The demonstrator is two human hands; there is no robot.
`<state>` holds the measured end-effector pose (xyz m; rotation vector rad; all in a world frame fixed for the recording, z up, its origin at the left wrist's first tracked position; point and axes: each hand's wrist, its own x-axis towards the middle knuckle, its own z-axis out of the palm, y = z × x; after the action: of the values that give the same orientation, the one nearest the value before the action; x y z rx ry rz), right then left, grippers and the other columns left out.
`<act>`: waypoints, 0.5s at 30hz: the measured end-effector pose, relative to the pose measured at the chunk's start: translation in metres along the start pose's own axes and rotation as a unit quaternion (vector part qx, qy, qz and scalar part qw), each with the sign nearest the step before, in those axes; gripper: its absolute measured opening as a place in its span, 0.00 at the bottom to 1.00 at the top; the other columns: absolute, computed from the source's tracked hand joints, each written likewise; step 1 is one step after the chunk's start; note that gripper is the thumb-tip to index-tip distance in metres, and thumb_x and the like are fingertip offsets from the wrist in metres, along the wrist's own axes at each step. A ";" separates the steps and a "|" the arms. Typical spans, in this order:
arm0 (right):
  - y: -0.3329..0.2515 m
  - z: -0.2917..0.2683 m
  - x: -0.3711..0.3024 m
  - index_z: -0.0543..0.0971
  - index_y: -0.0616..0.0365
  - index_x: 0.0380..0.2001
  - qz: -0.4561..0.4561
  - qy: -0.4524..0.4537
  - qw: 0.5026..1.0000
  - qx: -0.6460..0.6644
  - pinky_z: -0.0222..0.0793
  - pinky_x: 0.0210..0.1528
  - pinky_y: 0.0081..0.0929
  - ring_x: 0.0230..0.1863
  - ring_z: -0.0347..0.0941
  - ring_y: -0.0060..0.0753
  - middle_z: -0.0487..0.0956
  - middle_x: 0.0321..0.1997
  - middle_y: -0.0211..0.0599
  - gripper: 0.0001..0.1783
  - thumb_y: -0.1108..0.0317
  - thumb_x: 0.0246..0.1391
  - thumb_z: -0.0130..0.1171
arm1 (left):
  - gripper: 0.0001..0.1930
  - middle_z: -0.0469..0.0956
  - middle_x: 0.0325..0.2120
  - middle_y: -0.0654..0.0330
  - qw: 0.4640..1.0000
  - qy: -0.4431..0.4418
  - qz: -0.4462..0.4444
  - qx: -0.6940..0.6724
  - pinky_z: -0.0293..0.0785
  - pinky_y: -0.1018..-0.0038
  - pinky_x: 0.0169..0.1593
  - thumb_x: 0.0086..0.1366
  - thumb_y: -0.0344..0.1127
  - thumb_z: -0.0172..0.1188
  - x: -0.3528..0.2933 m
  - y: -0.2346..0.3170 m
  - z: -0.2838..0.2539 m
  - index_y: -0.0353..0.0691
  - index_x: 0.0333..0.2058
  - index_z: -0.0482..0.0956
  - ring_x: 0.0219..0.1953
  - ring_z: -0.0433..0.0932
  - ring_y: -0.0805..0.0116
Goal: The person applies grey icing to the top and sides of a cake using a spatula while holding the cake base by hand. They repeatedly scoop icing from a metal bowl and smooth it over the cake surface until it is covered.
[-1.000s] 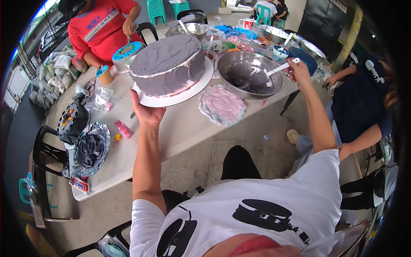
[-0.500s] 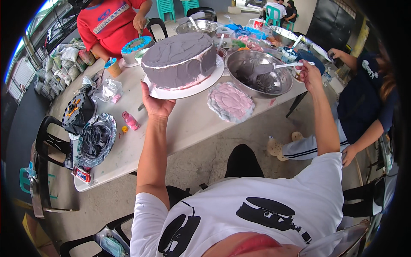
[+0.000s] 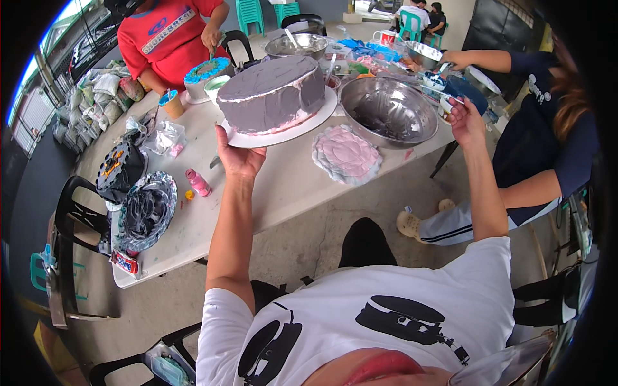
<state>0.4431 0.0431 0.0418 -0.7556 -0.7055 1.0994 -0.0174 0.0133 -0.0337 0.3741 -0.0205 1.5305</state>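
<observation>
My left hand (image 3: 241, 154) supports a white round cake board (image 3: 290, 132) from below, thumb at its rim. On the board, tilted above the table, sits a round cake (image 3: 273, 93) coated in grey frosting, with white and pinkish patches along its edges. My right hand (image 3: 465, 122) is closed around the thin handle of a spatula (image 3: 444, 95), beside the right rim of a large metal bowl (image 3: 412, 103). Dark grey frosting is smeared inside this bowl; the spatula's blade is hard to make out. A pink-and-white quilted mat (image 3: 347, 154) lies between cake and bowl.
At left on the table (image 3: 290, 199) stand a black-frosted cake (image 3: 120, 168), a foil-covered plate of black frosting (image 3: 149, 212) and a pink bottle (image 3: 198, 183). A person in red (image 3: 170, 38) works on a blue-topped cake (image 3: 207, 69). Another person (image 3: 547, 109) reaches in from the right.
The spatula's broad grey-coated blade, plain over the bowl before, no longer shows clearly; my right hand has turned slightly. The cake shifted a little. The person at right has reached forward over the table.
</observation>
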 end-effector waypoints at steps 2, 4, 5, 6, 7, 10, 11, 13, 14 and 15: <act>-0.003 -0.004 0.001 0.71 0.60 0.28 0.002 0.001 1.000 0.019 0.66 0.23 0.22 0.20 0.69 0.26 0.77 0.28 0.42 0.09 0.65 0.52 0.46 | 0.29 0.67 0.46 0.57 1.000 -0.019 -0.011 -0.014 0.65 0.55 0.49 0.54 0.56 0.49 0.004 -0.002 -0.004 0.41 0.47 0.64 0.46 0.68 0.57; -0.003 -0.007 0.000 0.71 0.60 0.27 0.013 -0.009 0.999 0.048 0.65 0.23 0.22 0.20 0.69 0.26 0.77 0.27 0.41 0.09 0.65 0.52 0.46 | 0.29 0.67 0.47 0.56 1.000 -0.021 0.004 0.012 0.65 0.54 0.49 0.54 0.56 0.49 0.005 -0.003 -0.007 0.40 0.48 0.63 0.47 0.67 0.56; -0.002 -0.002 -0.002 0.71 0.59 0.26 0.014 -0.019 0.998 0.062 0.65 0.23 0.22 0.20 0.69 0.26 0.77 0.26 0.41 0.09 0.66 0.52 0.46 | 0.30 0.66 0.47 0.56 0.999 -0.044 -0.009 -0.003 0.64 0.54 0.50 0.54 0.56 0.50 0.003 -0.002 -0.005 0.40 0.48 0.62 0.48 0.67 0.55; -0.003 0.008 -0.009 0.72 0.59 0.26 0.022 -0.027 0.998 0.058 0.65 0.23 0.22 0.20 0.69 0.26 0.77 0.26 0.41 0.09 0.66 0.52 0.46 | 0.30 0.66 0.47 0.56 0.999 -0.041 -0.003 0.011 0.64 0.55 0.50 0.54 0.56 0.49 -0.002 -0.002 0.002 0.40 0.48 0.63 0.48 0.67 0.55; -0.002 0.011 -0.008 0.71 0.59 0.27 0.023 -0.033 0.997 0.062 0.65 0.23 0.22 0.20 0.68 0.26 0.77 0.25 0.41 0.09 0.65 0.52 0.46 | 0.30 0.66 0.47 0.56 0.999 -0.037 0.004 0.025 0.65 0.55 0.50 0.54 0.56 0.49 -0.003 -0.003 0.010 0.40 0.48 0.63 0.48 0.67 0.55; -0.004 0.032 -0.019 0.72 0.60 0.28 0.022 -0.051 0.997 0.056 0.64 0.23 0.20 0.20 0.67 0.24 0.77 0.27 0.38 0.10 0.64 0.51 0.48 | 0.29 0.66 0.47 0.57 0.999 -0.042 0.005 0.015 0.65 0.56 0.50 0.54 0.57 0.49 -0.002 -0.001 0.008 0.40 0.47 0.63 0.48 0.67 0.56; -0.005 0.038 -0.024 0.71 0.59 0.28 0.024 -0.073 0.996 0.054 0.64 0.24 0.21 0.20 0.67 0.25 0.77 0.26 0.39 0.09 0.65 0.51 0.47 | 0.29 0.66 0.47 0.57 0.999 -0.039 0.012 0.015 0.65 0.56 0.50 0.54 0.57 0.49 -0.003 0.000 0.005 0.40 0.47 0.63 0.48 0.67 0.56; -0.006 0.052 -0.030 0.71 0.58 0.28 0.033 -0.105 0.993 0.051 0.64 0.25 0.21 0.21 0.68 0.26 0.76 0.25 0.40 0.08 0.65 0.52 0.46 | 0.29 0.66 0.48 0.57 0.999 -0.048 0.002 -0.001 0.66 0.57 0.49 0.54 0.57 0.48 0.000 0.000 0.002 0.41 0.48 0.63 0.48 0.67 0.57; -0.006 0.057 -0.033 0.71 0.57 0.28 0.032 -0.124 0.990 0.051 0.64 0.25 0.21 0.21 0.68 0.26 0.76 0.25 0.40 0.08 0.65 0.52 0.47 | 0.29 0.66 0.48 0.58 0.998 -0.058 0.004 0.010 0.67 0.57 0.48 0.54 0.57 0.48 0.001 0.000 0.000 0.41 0.48 0.63 0.47 0.68 0.57; -0.006 0.063 -0.035 0.71 0.57 0.28 0.032 -0.144 0.988 0.052 0.64 0.25 0.21 0.21 0.68 0.26 0.76 0.26 0.39 0.08 0.65 0.52 0.47 | 0.29 0.66 0.47 0.58 0.999 -0.046 0.010 0.019 0.68 0.57 0.47 0.54 0.57 0.49 0.001 -0.001 0.001 0.42 0.48 0.63 0.47 0.68 0.56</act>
<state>0.3851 0.0201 0.0775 -0.5378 -0.8639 1.3089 -0.0162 0.0144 -0.0325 0.4750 -0.0672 1.5341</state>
